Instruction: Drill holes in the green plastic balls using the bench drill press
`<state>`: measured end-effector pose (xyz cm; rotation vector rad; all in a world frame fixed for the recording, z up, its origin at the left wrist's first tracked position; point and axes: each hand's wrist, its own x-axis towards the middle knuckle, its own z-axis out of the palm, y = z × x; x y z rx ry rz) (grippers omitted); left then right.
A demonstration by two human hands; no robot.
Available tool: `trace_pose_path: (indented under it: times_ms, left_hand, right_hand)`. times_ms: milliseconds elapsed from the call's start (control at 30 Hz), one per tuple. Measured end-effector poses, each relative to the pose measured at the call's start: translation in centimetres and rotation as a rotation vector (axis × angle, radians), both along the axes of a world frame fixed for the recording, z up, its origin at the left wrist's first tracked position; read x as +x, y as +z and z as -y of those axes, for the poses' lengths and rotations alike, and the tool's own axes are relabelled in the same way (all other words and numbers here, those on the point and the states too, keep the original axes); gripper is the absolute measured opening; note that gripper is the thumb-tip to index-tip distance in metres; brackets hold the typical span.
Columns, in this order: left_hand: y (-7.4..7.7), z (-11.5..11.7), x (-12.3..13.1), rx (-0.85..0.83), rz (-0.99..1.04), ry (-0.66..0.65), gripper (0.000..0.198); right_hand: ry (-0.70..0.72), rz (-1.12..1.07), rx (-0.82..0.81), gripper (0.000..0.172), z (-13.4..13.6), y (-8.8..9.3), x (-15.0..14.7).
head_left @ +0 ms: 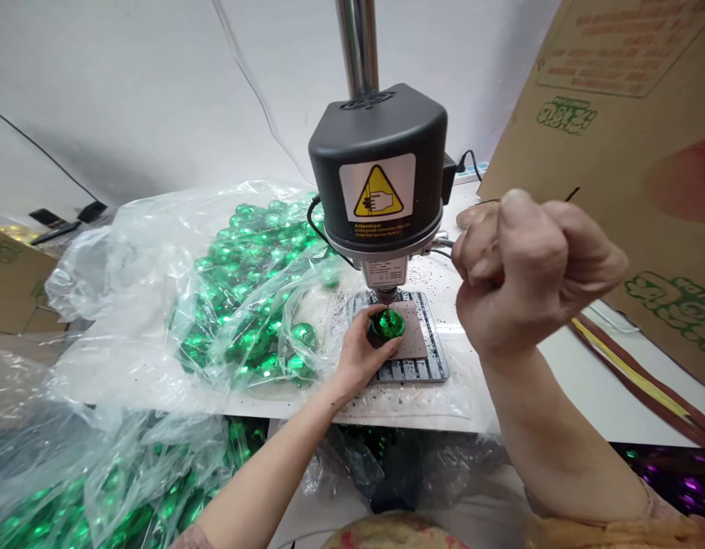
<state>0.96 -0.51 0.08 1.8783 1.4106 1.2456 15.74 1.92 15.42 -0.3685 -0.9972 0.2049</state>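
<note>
My left hand (361, 347) curls its fingers round a shiny green ball (391, 323), pressing it on a small square pad (415, 335) over the grooved metal base plate (436, 364). Directly above the ball is the drill press (378, 168), dark grey with a yellow warning label; its thin bit (387, 309) reaches the ball's top. My right hand (529, 263) is raised beside the machine in a closed fist round the drill press handle, which the fingers mostly hide. A short metal rod runs from the machine toward that fist.
On the table's left, a clear plastic bag (152, 229) holds a heap of green balls (243, 282). Another bag of green balls (129, 496) lies lower left. A large cardboard box (616, 168) leans at the right. Dark specks are scattered round the base plate.
</note>
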Motion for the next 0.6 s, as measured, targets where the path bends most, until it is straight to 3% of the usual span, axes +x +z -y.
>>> trace_pose_path:
  times_ms: [100,167,300,367,467,533,600]
  left_hand:
    - [0.3,2.1,0.0,0.134,-0.107,0.111,0.04]
    - [-0.1,4.6,-0.4,0.287,-0.182,0.079,0.043]
    - [-2.6,10.6,-1.7,0.651,-0.475,-0.356,0.043]
    - [-4.2,12.8,-2.4,0.624,-0.748,-0.528,0.041]
    - [-5.9,14.2,-3.1,0.305,-1.008,-0.593,0.054]
    - [-6.1,14.2,-3.4,0.272,-0.96,-0.55,0.048]
    - [-5.3,13.4,-3.7,0.444,-0.772,-0.501,0.032]
  right_hand:
    - [0.048,-0.02,-0.017,0.043,-0.2,1.0,0.0]
    - [0.07,-0.015,-0.013,0.041,-0.3,0.9,0.1]
    - [0.088,-0.002,-0.011,0.04,-0.3,0.6,0.3]
    - [0.091,-0.001,0.001,0.04,-0.3,0.5,0.3]
    - [0.08,-0.009,-0.002,0.041,-0.3,0.5,0.3]
    - [0.071,-0.007,-0.01,0.04,-0.2,0.6,0.3]
    - [0.066,-0.007,-0.02,0.037,-0.1,0.6,0.2]
